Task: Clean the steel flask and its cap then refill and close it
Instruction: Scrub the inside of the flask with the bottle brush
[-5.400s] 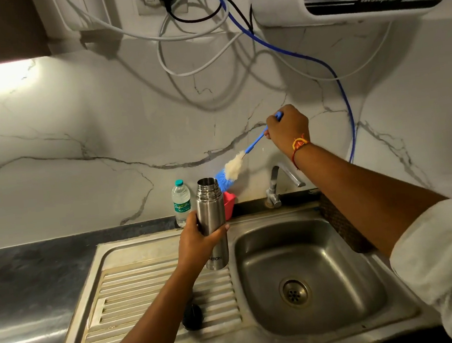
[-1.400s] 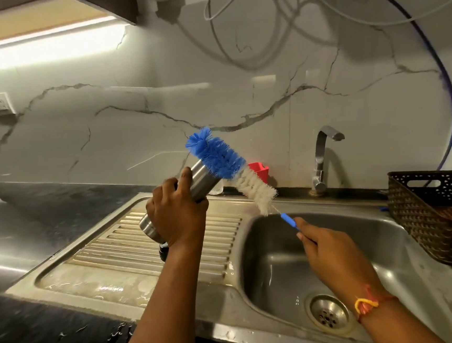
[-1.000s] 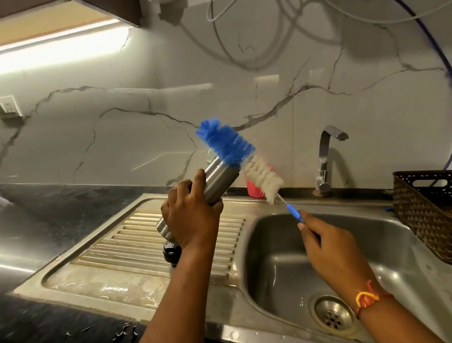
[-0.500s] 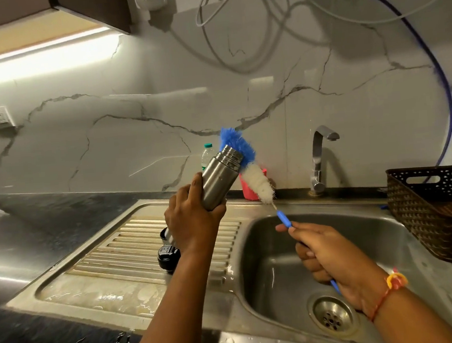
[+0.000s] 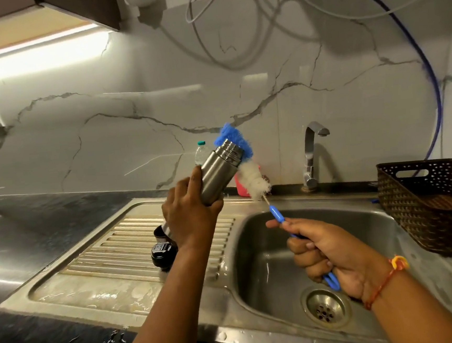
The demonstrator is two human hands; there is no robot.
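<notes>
Head view over a kitchen sink: the left hand [image 5: 193, 218] wraps its fingers around the lower body of a cylindrical brushed-steel flask [image 5: 218, 173], holding it tilted with the open mouth pointing up and to the right, above the ribbed steel draining board [image 5: 132, 242]. The right hand [image 5: 327, 250] closes in a fist on the blue looped wire handle of a long bottle brush with a blue-and-white bristle head [image 5: 246, 166], over the steel basin [image 5: 268, 263]. Compared with a second earlier, the flask's mouth is raised and turned toward the brush, and the blue bristle tip now sits just behind and beside the rim rather than well above it; whether any bristles have entered cannot be told. That suggests the scrubbing of the interior is about to begin. The flask's round black cap [image 5: 162, 255] rests on the draining board below the left wrist, not yet washed by the look of it. The curved steel tap [image 5: 312, 153] shows no running water; refilling and closing remain ahead.
</notes>
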